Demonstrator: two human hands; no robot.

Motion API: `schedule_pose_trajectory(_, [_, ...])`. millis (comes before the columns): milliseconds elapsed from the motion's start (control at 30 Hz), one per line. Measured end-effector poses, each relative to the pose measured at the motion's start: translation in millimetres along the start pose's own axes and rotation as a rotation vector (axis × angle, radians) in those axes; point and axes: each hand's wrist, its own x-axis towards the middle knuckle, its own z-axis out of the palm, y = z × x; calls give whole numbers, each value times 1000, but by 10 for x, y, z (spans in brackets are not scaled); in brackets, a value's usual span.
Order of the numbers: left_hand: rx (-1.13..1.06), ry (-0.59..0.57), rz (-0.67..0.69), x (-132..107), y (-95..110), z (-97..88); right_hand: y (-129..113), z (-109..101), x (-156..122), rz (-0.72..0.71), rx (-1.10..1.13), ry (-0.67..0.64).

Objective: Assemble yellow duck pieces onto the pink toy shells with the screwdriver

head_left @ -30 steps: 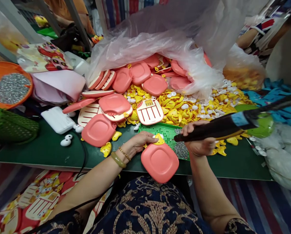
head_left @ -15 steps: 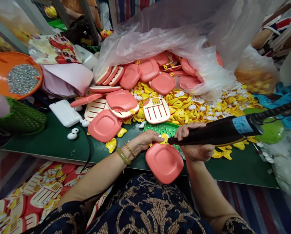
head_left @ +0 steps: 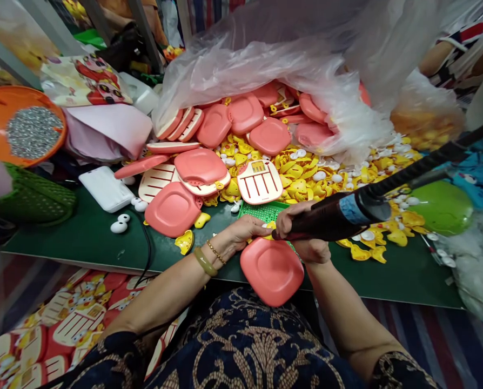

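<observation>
On the green work table (head_left: 387, 283), below a crumpled clear plastic bag (head_left: 266, 59) and heaped yellow plastic pieces (head_left: 306, 181), the left hand (head_left: 245, 229) closes on a smooth salmon-pink plastic shell (head_left: 272, 273) while the right hand's (head_left: 302, 232) fingers (head_left: 286, 219) grip a dark corded tool (head_left: 322, 224).

Passage for the left hand (head_left: 243, 229): along the green tabletop (head_left: 104, 246), toward the white eye pieces (head_left: 119, 227). Obstructions ahead: pink plastic shells (head_left: 172, 209), heaped yellow parts (head_left: 302, 183), plastic sheeting (head_left: 266, 59). To the right: handheld tool (head_left: 318, 224) and cable (head_left: 420, 167).

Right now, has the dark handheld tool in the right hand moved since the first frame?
Yes: against the green mesh tray, the dark handheld tool has moved its tip left, toward the left hand, and its rear end angles up more steeply.
</observation>
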Motion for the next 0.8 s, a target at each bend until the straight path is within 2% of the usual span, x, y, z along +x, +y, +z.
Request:
schedule_pose_trajectory(167, [41, -12, -18, -17, 47, 25, 77, -17, -15, 75, 23, -42])
schedule_pose_trajectory(333, [49, 11, -37, 16, 37, 32, 27, 29, 27, 52, 41, -29])
schedule_pose_trajectory(400, [68, 32, -78, 41, 17, 18, -48, 6, 34, 2, 12, 17])
schedule_pose_trajectory(533, [83, 44, -122, 81, -22, -28, -144, -188, 1, -134, -74, 223])
schedule_pose_trajectory(667, [68, 15, -142, 101, -40, -53, -32, -411, -66, -93, -125, 335])
schedule_pose_trajectory(800, [58, 17, -131, 98, -33, -43, 112, -475, -106, -69, -127, 336])
